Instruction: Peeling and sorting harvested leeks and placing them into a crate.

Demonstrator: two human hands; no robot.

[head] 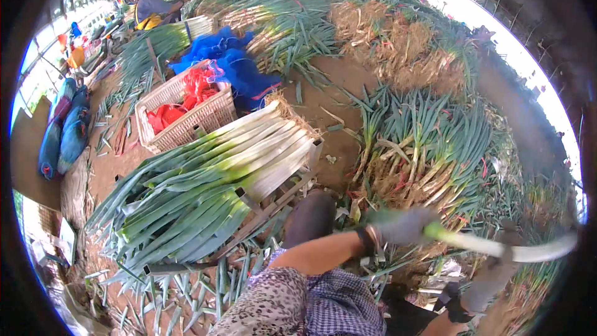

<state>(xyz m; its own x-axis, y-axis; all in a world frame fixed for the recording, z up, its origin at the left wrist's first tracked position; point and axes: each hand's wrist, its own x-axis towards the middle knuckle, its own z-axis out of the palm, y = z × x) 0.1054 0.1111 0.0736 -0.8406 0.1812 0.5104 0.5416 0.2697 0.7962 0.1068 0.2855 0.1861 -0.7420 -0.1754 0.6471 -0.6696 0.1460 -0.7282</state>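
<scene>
In a grey glove, my left hand (405, 227) grips a long green onion (471, 241) near where its green meets the white. The white shaft stretches to the right and bends towards the picture's rim. My right hand (496, 273), gloved too, has its fingers around that shaft; motion blurs both. To the left, a metal rack (275, 212) holds a thick pile of trimmed green onions (224, 168), white root ends at the upper right and leaves at the lower left. Untrimmed green onions (419, 149) with brown roots lie above my hands.
Behind the rack stand a plastic basket (186, 126) of red ties (198, 86) and heaped blue netting (233, 56). Filled net sacks (72, 126) lie at left. Cut leaves (186, 294) litter the ground. Another person (156, 2) works at the upper left beside a second pile.
</scene>
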